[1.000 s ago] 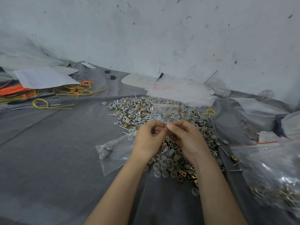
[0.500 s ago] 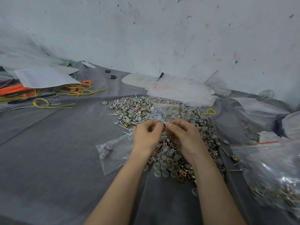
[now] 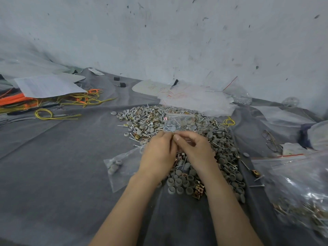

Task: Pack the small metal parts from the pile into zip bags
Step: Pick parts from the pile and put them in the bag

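While my left hand point(image 3: 158, 155) and my right hand point(image 3: 197, 151) are hovering over the middle of the pile point(image 3: 225, 157), I am pressing their fingertips point(image 3: 167, 136) together around a small part. Both hands are pinching it, though it is so thin and so hidden behind my fingers that I cannot tell a screw from anything else. Over the last second the hands are keeping that pinch and drifting a little to the left, so the meeting point of the fingers is now sitting below the near left corner of the small zip bag point(image 3: 179, 121). Nothing else is moving. That bag is lying just beyond my fingertips, on the far part of the pile, with parts showing through it, and I cannot tell whether my fingers are touching its near edge. A second zip bag point(image 3: 122, 169) holding a few grey caps point(image 3: 113, 167) is lying on the grey cloth point(image 3: 53, 174) just left of the pile, partly under my left wrist. A big filled bag point(image 3: 301, 189) is sitting toward the cloth's right edge. I am judging that I am readying one piece for the small bag and not dropping it in yet. So the packing is barely advancing, and most of the pile, spreading from the cloth's middle toward its far edge, is waiting.
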Demonstrator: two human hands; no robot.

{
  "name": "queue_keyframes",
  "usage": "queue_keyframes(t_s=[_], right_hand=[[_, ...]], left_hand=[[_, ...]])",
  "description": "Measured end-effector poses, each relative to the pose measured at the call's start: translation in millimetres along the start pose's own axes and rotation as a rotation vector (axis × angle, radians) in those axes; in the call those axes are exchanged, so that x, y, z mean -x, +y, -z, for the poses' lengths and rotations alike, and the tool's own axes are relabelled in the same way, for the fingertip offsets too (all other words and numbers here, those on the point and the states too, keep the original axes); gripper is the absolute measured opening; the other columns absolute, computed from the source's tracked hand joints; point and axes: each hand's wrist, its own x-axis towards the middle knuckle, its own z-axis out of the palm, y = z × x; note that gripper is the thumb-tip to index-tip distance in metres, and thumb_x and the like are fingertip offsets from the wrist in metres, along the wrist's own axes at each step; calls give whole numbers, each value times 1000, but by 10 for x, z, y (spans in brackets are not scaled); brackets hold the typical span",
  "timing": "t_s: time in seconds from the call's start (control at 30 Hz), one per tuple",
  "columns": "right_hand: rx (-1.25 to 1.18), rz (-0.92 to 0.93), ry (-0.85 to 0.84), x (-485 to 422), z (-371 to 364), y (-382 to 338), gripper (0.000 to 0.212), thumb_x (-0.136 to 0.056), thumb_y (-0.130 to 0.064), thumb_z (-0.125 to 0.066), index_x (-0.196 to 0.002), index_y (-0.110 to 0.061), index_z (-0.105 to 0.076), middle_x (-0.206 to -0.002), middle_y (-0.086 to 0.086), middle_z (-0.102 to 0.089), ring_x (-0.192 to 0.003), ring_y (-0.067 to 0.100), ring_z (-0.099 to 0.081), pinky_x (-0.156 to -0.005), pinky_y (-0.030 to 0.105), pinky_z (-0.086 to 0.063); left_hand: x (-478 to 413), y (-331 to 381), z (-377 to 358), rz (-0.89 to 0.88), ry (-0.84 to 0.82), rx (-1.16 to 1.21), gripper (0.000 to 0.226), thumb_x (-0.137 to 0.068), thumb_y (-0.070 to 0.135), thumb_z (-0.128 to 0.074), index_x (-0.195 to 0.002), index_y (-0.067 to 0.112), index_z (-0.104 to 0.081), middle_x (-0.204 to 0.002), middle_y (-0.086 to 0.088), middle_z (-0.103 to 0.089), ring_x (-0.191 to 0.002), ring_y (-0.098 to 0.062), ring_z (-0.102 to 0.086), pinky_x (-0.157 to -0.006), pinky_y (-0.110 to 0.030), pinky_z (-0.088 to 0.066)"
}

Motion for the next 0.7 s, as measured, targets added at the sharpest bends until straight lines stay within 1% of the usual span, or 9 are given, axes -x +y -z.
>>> queue_keyframes(t_s=[0.17, 0.23, 0.27, 0.3, 0.37, 0.43, 0.47, 0.57, 0.7], right_hand=[[199, -6, 104, -11, -54, 75, 8, -89, -16, -65, -85, -19, -71, -79, -4, -70, -76, 8, -67, -73, 22, -53], [181, -31, 161, -18, -58, 90, 12, -89, -10, -63, -84, -21, -66, -80, -2, -69, -73, 7, -66, -69, 19, -52], [135, -58, 180, -21, -49, 91, 13, -89, -8, -62, -85, -21, -65, -82, 1, -69, -72, 7, -67, -68, 18, -52], [96, -84, 194, -24, -33, 94, 13, -90, -7, -62, -87, -20, -64, -85, 3, -69, -72, 8, -67, -68, 19, -52], [74, -117, 213, -31, 8, 106, 12, -90, -7, -61, -91, -18, -65, -85, 3, -68, -71, 6, -66, -70, 20, -53], [60, -145, 223, -40, 28, 112, 12, -90, -7, -60, -93, -16, -66, -84, 0, -67, -74, 7, -65, -72, 20, -53], [52, -150, 224, -41, 27, 113, 12, -89, -6, -60, -93, -15, -67, -82, -1, -66, -74, 7, -63, -71, 19, -52], [64, -154, 218, -35, 0, 106, 9, -87, -8, -64, -91, -15, -67, -78, -5, -64, -70, 0, -61, -60, 5, -43], [117, -154, 208, -24, -32, 107, 8, -86, -12, -67, -86, -19, -63, -83, -2, -66, -77, 6, -62, -59, 2, -41]], left_hand=[[32, -21, -89, -4, -29, -169, 24, -98, 20, -43, -107, 6, -60, -100, -10, -54, -96, -28, -50, -78, -35, -38], [42, -48, -99, -15, -39, -173, 31, -95, 28, -50, -121, 14, -58, -110, -5, -53, -105, -24, -47, -87, -33, -36], [45, -77, -100, -24, -34, -178, 41, -91, 35, -56, -129, 20, -54, -118, -3, -50, -113, -23, -44, -93, -32, -33], [49, -124, -98, -23, -38, -192, 56, -86, 44, -60, -136, 25, -47, -128, -1, -45, -121, -23, -37, -101, -34, -28], [40, -249, -73, 46, -134, -254, 92, -73, 65, -62, -149, 31, -22, -150, -1, -25, -139, -22, -14, -115, -43, -11], [13, -373, -40, 158, -293, -339, 118, -63, 79, -58, -151, 33, 5, -160, -1, -2, -145, -24, 7, -115, -51, 6], [0, -422, -34, 200, -348, -366, 125, -59, 84, -57, -149, 32, 13, -160, -2, 3, -146, -26, 12, -114, -52, 9], [-23, -457, -53, 227, -399, -386, 129, -59, 85, -55, -148, 29, 20, -160, -4, -6, -146, -29, 9, -113, -54, 11], [10, -421, -74, 198, -263, -346, 120, -66, 79, -55, -151, 25, 11, -154, -5, -26, -144, -27, -10, -115, -52, 2]])
